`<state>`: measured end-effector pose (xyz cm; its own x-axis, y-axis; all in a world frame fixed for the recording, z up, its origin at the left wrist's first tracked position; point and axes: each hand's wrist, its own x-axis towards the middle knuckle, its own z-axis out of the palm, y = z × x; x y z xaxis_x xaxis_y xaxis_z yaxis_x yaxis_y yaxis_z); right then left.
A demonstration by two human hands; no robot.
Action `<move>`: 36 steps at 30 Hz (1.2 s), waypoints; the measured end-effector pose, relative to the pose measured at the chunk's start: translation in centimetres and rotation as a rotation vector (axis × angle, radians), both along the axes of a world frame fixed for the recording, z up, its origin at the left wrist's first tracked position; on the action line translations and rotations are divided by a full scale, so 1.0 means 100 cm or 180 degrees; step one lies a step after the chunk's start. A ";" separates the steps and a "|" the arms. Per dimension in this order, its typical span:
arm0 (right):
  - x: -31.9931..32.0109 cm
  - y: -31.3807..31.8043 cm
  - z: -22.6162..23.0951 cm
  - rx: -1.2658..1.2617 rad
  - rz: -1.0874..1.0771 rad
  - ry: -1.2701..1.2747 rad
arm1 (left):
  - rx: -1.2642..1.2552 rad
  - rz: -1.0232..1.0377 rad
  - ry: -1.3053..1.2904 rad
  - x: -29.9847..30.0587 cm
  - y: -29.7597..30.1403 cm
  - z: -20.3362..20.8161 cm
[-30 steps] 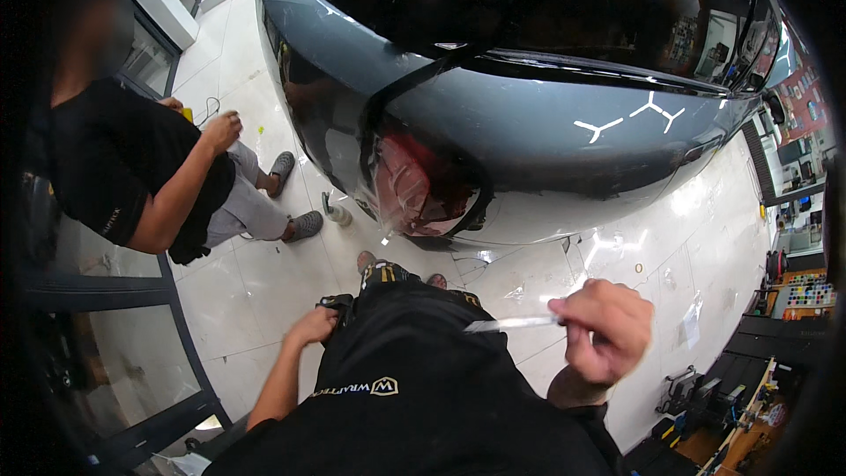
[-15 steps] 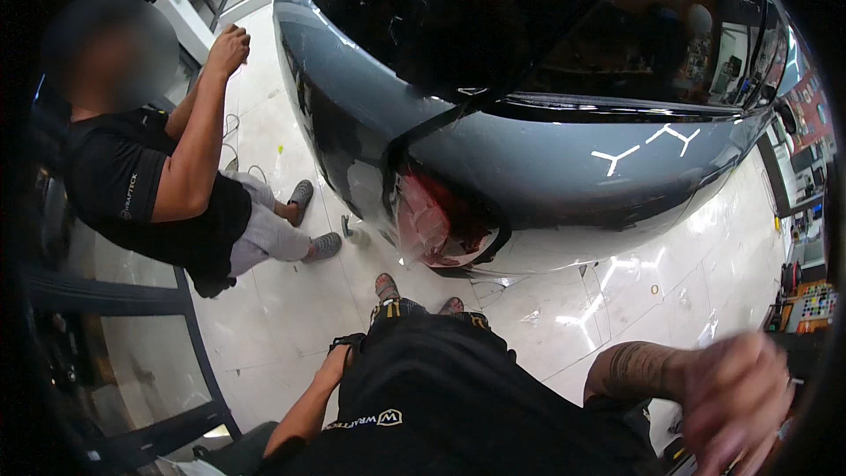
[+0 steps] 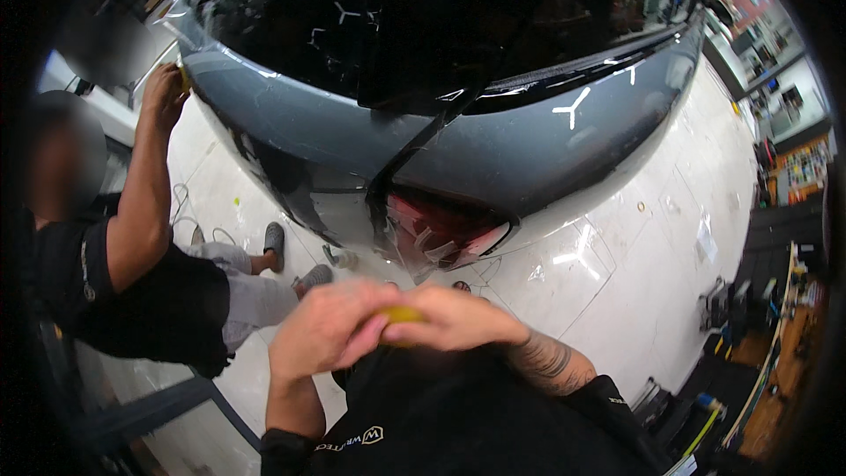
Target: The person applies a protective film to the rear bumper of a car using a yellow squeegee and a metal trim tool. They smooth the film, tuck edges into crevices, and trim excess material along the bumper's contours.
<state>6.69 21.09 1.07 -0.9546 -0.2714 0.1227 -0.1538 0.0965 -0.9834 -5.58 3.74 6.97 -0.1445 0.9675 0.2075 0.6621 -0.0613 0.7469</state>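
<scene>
Glossy tiles (image 3: 648, 308) underlie the left hand (image 3: 319, 335) and right hand (image 3: 460, 317), both gripping a yellow piece (image 3: 401, 314).

Motion blur on left hand (image 3: 319, 328) and right hand (image 3: 460, 317), their fingers covering most of a yellow thing (image 3: 402, 314), so its full shape can't be read; wearer's feet mostly hidden below them, co-worker's shoe (image 3: 315, 277) partly blocked. Car (image 3: 529, 145) cut off by top edge, wearer's black shirt (image 3: 476, 410) by bottom edge, co-worker's face blurred out. Wooden tabletop (image 3: 800, 322) at right runs into dark rim, small items there too tiny to tell.
</scene>
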 end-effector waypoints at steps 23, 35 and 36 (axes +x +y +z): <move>-0.027 0.064 0.063 0.3027 -0.4118 0.1407 | -0.0174 -0.1093 0.4508 -0.065 0.166 0.136; -0.025 0.071 0.064 0.2745 -0.4106 0.1269 | -0.0663 -0.2144 0.4728 -0.066 0.201 0.135; -0.024 0.072 0.063 0.2772 -0.4165 0.1205 | -0.0920 -0.2116 0.4779 -0.062 0.202 0.139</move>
